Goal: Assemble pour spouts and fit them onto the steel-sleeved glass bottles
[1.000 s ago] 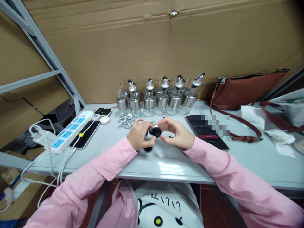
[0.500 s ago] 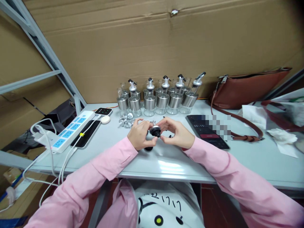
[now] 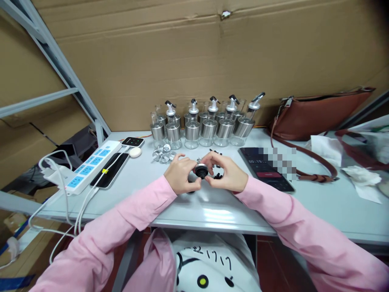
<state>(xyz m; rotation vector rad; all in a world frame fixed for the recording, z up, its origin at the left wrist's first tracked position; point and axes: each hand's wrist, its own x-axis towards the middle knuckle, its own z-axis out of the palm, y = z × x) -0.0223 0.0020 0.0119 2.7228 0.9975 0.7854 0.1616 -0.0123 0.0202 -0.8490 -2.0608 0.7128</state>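
Pink sleeves [image 3: 136, 207] cross a pale table [image 3: 170, 213] | left hand [image 3: 181, 174] and right hand [image 3: 229, 174], grips closed on a black-and-silver stopper [image 3: 201, 171] between them | small black parts [image 3: 218, 176] and silver pieces [image 3: 163, 154] lie beyond | steel-banded glass bottles [image 3: 192, 133], five spouted, stand before cardboard [image 3: 182, 61]

Cardboard wall [image 3: 194, 61] behind grey table [image 3: 304, 211]

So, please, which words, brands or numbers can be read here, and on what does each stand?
"00:19", on the large phone; what follows is unreadable.
Small black-screened device: too small to read.
White cloth: black characters, not certain enough to quote.
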